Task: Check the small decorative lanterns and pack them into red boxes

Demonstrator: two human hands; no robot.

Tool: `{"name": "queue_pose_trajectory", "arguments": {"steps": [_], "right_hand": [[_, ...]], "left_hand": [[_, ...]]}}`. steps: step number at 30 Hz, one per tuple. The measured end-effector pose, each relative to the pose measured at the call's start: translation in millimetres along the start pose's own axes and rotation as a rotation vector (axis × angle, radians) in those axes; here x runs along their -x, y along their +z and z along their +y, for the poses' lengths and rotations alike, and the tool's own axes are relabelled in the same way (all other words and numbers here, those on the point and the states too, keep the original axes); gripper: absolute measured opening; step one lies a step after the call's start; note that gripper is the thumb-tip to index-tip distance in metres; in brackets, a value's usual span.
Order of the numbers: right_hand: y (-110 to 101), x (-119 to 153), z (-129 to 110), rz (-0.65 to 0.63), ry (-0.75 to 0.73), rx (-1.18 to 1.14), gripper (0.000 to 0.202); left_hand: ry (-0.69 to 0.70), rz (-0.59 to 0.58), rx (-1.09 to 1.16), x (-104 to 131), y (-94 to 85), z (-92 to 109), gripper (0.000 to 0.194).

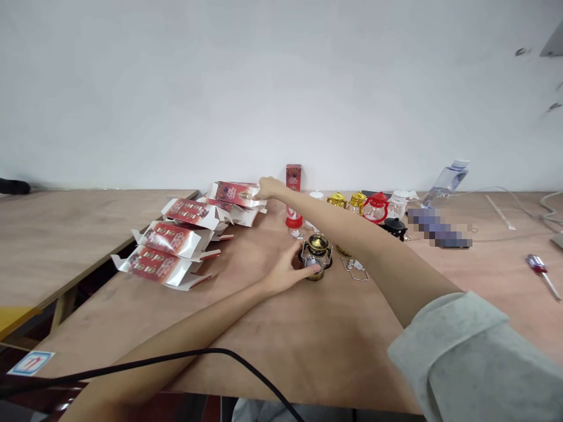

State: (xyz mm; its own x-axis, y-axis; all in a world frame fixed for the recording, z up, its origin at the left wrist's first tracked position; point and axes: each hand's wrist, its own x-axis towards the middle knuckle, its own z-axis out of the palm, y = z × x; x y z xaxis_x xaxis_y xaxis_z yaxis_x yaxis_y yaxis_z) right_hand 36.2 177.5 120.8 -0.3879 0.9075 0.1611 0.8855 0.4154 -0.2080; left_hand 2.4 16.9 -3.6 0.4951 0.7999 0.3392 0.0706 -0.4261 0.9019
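A small black-and-gold lantern (318, 243) stands upright on the wooden table. My left hand (288, 273) is closed around its lower part, thumb in front and fingers at the far side. My right arm reaches across to the left. At its end, my right hand (270, 189) is closed on the end flap of a red printed cardboard box (233, 192), the top one of a small pile; its fingertips are partly hidden. Beside the lantern lie loose wire handles (355, 269) and small white pieces (296, 234).
Several open red boxes (165, 237) lie on the left. An upright red box (293, 176), gold lanterns (357, 203), a red lantern (376, 208) and a black lantern (394, 227) stand behind. A bottle (446, 180) and screwdriver (543, 275) are right. A black cable (211, 351) crosses the front.
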Motion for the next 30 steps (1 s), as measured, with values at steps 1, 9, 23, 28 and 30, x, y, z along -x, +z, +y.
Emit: {"name": "queue_pose_trajectory", "arguments": {"steps": [1, 9, 23, 28, 30], "right_hand": [[-0.7, -0.3, 0.1, 0.017, -0.002, -0.019, 0.054], [-23.6, 10.4, 3.0, 0.179, -0.072, -0.078, 0.028], [11.2, 8.3, -4.0, 0.033, 0.056, 0.016, 0.053], [13.0, 4.7, 3.2, 0.044, 0.066, -0.022, 0.046], [11.1, 5.6, 3.4, 0.046, 0.05, -0.051, 0.042]], "left_hand": [[-0.008, 0.0, -0.03, -0.3, 0.7, 0.0, 0.059], [0.016, -0.014, 0.033, 0.1, -3.4, -1.2, 0.068], [-0.162, 0.24, 0.252, -7.7, -7.1, -16.4, 0.057], [-0.179, 0.239, 0.22, -8.4, -7.3, -14.8, 0.048], [-0.175, 0.237, 0.213, -8.0, -7.5, -13.0, 0.044]]}}
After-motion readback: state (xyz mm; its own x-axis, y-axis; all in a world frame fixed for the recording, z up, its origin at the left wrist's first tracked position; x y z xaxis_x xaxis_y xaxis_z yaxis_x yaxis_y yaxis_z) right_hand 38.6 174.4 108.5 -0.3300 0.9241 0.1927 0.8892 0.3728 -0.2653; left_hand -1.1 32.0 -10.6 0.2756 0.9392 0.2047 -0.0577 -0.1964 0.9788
